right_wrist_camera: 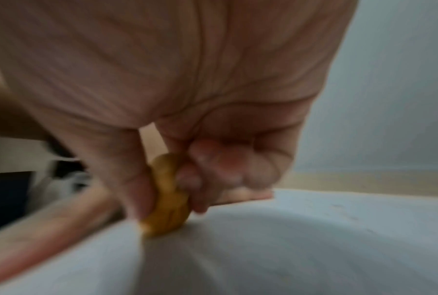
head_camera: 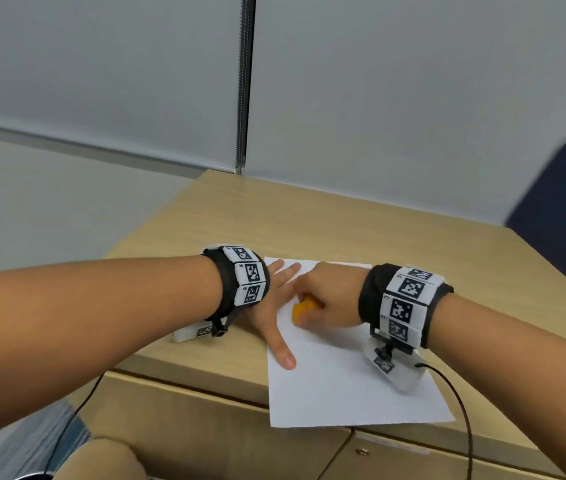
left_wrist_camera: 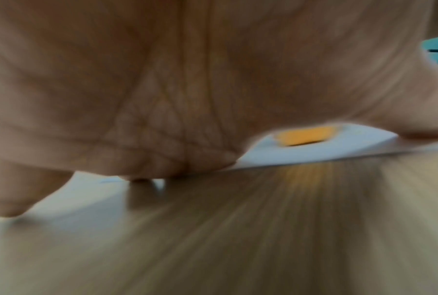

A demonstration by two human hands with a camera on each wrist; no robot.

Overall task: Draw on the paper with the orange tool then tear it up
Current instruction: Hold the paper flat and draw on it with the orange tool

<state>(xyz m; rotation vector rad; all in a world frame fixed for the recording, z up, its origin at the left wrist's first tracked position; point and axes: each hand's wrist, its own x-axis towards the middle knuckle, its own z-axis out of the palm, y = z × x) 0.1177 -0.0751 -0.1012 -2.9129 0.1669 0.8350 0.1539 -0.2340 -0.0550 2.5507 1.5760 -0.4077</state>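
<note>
At the left, the left hand [head_camera: 269,306] lies flat on the paper [head_camera: 343,386]. Its grip is spread, with the fingers straight and pointing far and the thumb splayed toward the near side along the sheet's left edge. It holds nothing. It seems to serve as a weight, so the sheet does not slide under the strokes. The left wrist view shows the heel of the palm down right where the sheet meets the worktop [head_camera: 309,220], which fits that purpose.

The paper lies whole on the worktop, its near end overhanging the front edge. That overhang has no support, which is likely why both hands work on the far half, where wood backs the sheet.

Just right of the left hand's fingers, the tool [head_camera: 301,310] stands with its lower end touching the paper. It is short and stubby, so the right hand [head_camera: 333,299] takes it in a fist-like pinch, not a pen hold. The right wrist view shows the grip clamped on the tool, thumb on one side and curled fingers on the other. A hold this low probably lets the hand bear down hard.

No drawn line can be made out, so the drawing looks barely begun. Tearing has not started.

At the far right a cable [head_camera: 461,410] hangs from the wristband beside the sheet's right edge.
</note>
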